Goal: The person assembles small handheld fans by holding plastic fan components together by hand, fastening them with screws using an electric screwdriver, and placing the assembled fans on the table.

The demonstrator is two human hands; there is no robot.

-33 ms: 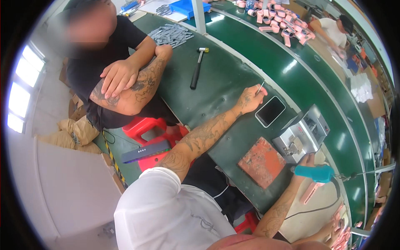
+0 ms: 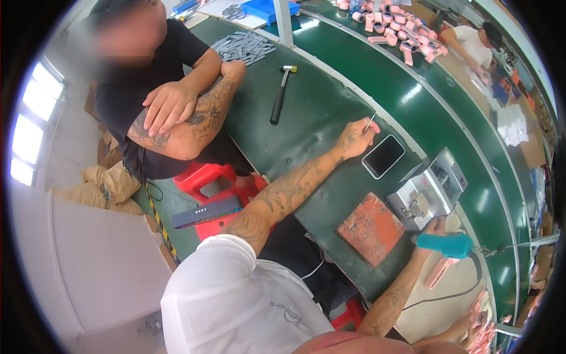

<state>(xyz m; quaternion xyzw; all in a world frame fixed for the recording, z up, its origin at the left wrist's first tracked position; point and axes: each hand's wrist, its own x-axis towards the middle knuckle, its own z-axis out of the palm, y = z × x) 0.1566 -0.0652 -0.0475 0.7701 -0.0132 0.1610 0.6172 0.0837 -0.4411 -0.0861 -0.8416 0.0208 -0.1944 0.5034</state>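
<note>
My left hand (image 2: 355, 138) rests over the green table with its fingers closed on a thin pale rod (image 2: 369, 123), whose kind I cannot make out. Beside it lies a phone (image 2: 384, 157) with a dark screen. My right hand (image 2: 435, 226) reaches to the lower edge of a silver metal machine (image 2: 425, 194). A teal hanging power screwdriver (image 2: 445, 245) covers much of that hand, and its grip is hidden. Left of the machine is a worn reddish square slab (image 2: 371, 229).
A hammer (image 2: 282, 97) and a pile of grey strips (image 2: 243, 47) lie farther up the table. At left, another person stands with folded arms (image 2: 177, 118) by red stools (image 2: 203, 177). Pink parts (image 2: 407, 32) are heaped beyond the green conveyor (image 2: 377, 76).
</note>
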